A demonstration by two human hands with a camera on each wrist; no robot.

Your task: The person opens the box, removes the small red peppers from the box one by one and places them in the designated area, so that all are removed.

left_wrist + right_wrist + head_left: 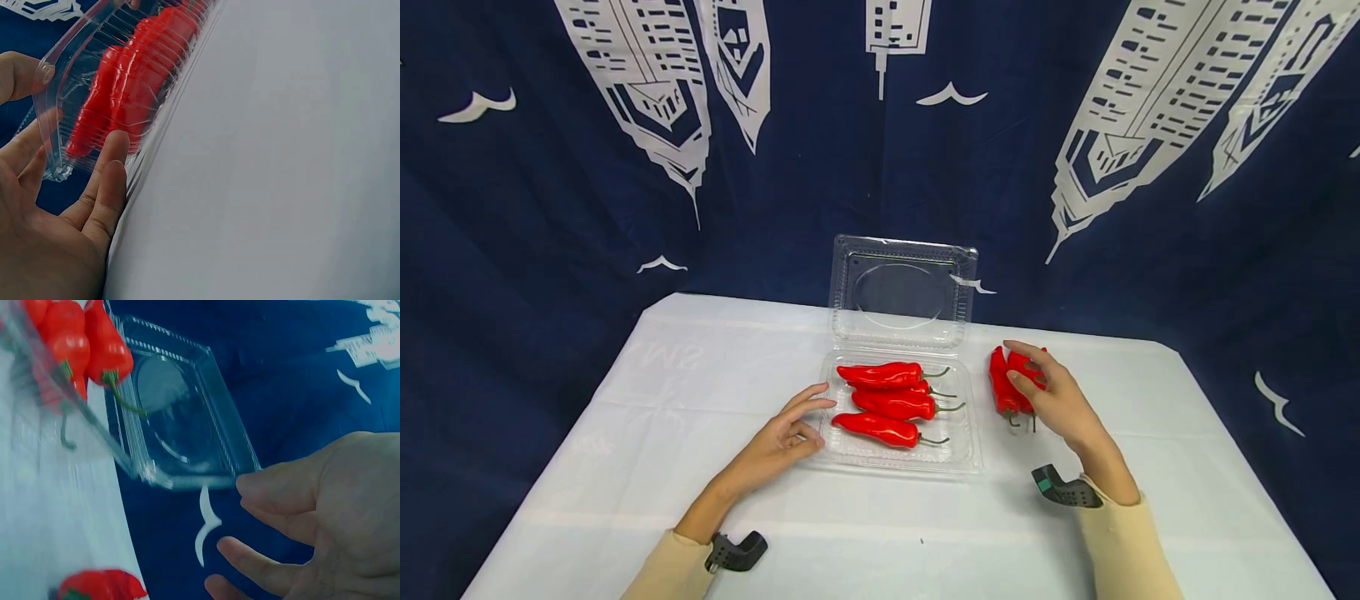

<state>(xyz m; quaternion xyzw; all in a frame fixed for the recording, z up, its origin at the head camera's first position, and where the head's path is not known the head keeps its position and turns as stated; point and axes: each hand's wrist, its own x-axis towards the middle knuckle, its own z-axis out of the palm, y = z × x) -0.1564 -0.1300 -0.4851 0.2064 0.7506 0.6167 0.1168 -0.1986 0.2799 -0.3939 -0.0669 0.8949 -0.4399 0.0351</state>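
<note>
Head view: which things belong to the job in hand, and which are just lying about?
Apparently the job:
open clear plastic hinged container
four long red peppers inside it
loose red peppers near the right hand

Apparently just surroundings:
white table cover
navy backdrop with white building prints
black wrist-worn devices

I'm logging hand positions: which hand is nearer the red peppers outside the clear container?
Right. The right hand is at those red peppers, partly covering them in the head view; the left hand is across the clear container from them, at its left edge.
</note>
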